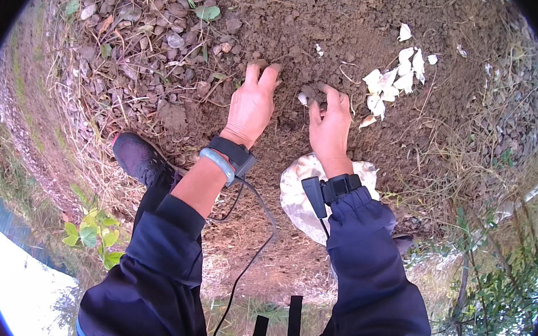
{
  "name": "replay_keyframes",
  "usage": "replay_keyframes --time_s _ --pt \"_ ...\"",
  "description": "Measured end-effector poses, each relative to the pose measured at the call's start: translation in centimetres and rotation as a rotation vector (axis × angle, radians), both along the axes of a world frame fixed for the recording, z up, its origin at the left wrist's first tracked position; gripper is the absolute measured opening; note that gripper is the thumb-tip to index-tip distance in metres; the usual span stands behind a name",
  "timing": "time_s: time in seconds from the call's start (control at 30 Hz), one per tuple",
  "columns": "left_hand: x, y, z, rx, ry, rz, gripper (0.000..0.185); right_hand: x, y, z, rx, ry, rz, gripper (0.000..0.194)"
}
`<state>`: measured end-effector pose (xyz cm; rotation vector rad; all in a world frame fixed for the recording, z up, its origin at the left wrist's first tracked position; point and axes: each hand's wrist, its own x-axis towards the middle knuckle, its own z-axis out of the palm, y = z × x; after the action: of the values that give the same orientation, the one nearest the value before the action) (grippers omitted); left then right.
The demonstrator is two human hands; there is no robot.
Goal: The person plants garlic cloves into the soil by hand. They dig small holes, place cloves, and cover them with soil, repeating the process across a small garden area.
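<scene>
Bent over brown soil (282, 28), I have both hands down at its surface. My left hand (253, 101) touches loose soil with its fingertips curled down; whether it holds anything is hidden. To its right, my right hand (333, 118) has thumb and fingers bent around a dark clod of soil (311, 92), and a small white piece (302, 98), perhaps a garlic clove, shows beside the clod. Right of that hand, several white cloves or petal-like pieces (386, 82) lie scattered on the soil. A pale plastic bag (298, 195) lies partly beneath my right wrist.
Dry leaves and stalks (165, 36) cover the ground at the upper left. My shoe (139, 155) stands left of my left forearm. A black cable (261, 245) hangs from the left wrist device. Dry grass (450, 151) and a leafy shrub (496, 282) are at the right.
</scene>
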<state>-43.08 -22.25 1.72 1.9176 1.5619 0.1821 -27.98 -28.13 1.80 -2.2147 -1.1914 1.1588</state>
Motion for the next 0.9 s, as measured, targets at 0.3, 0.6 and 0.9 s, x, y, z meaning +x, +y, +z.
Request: replay_keyframes --time_s 0.3,0.6,0.9 --pt "0.2 -0.9 0.7 0.021 -0.042 -0.026 0.028 0.5 -0.2 0.6 0.076 -0.042 0.071 0.03" --pt "-0.2 -1.6 0.6 -0.04 -0.058 0.044 0.023 1.3 0.4 1.3 0.081 -0.031 0.049 0.022" --pt "-1.0 -2.6 0.2 0.012 -0.062 0.03 0.024 1.2 0.0 2.0 0.076 0.204 0.002 0.035"
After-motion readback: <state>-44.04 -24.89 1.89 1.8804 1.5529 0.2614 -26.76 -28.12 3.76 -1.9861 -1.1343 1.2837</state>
